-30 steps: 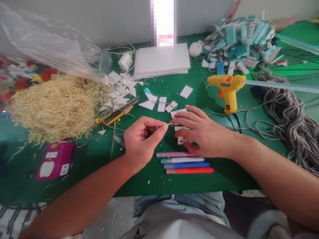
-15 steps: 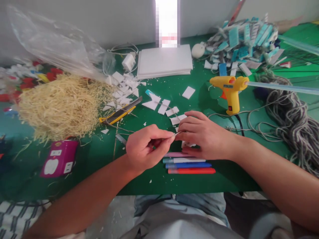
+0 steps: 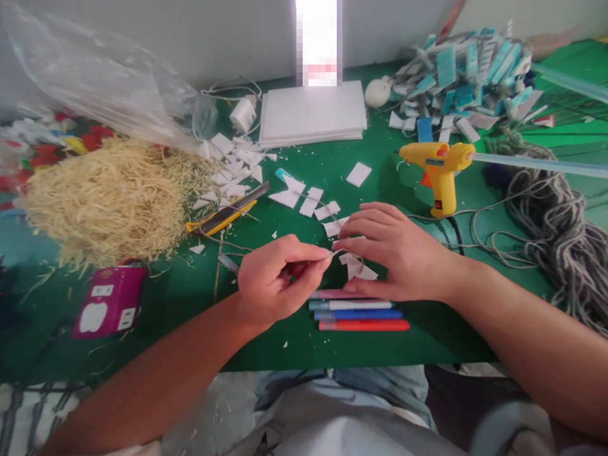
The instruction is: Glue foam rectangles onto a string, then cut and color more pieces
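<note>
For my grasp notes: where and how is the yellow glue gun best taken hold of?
Best by its handle, I'd judge, from the person's side: that slim part points toward the person, while the glue stick juts right from the barrel.

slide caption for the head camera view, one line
Left hand pinching thin string, right hand close by, four pens below

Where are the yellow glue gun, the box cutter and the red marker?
Glue gun (image 3: 444,189), head view: on its handle.
Box cutter (image 3: 228,213), head view: on its body.
Red marker (image 3: 368,325), head view: on its barrel.
</note>
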A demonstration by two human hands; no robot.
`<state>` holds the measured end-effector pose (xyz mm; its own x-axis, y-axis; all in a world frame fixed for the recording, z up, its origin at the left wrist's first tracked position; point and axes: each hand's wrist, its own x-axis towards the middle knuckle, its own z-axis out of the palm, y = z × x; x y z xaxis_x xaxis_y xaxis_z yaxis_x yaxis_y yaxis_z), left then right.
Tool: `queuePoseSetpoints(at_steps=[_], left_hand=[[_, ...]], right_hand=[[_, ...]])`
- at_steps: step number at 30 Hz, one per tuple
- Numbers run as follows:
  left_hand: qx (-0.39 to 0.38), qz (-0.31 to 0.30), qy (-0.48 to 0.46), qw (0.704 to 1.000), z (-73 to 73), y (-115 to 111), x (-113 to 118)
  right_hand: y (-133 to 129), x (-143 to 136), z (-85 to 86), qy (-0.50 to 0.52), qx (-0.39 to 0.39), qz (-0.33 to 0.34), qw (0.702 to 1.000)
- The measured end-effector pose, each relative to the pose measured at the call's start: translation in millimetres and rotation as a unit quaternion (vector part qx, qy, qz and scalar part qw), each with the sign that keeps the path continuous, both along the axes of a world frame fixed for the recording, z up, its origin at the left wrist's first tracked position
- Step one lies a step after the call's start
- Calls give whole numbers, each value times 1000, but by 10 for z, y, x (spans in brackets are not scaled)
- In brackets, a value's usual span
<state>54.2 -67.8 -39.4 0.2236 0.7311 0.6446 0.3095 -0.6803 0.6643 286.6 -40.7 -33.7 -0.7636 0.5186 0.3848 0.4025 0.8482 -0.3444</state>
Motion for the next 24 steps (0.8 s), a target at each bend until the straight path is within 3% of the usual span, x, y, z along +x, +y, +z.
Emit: queuePoseSetpoints(at_steps=[5, 12, 24], left_hand=[[2, 5, -2, 1000, 12, -9, -21], [7, 8, 2, 1000, 3, -4, -30], [4, 8, 11, 1000, 3, -1, -15]], right_hand=[[32, 67, 22, 66, 5, -82, 994], [-11, 58, 104, -44, -39, 51, 997], [-99, 12, 33, -96, -74, 59, 991]])
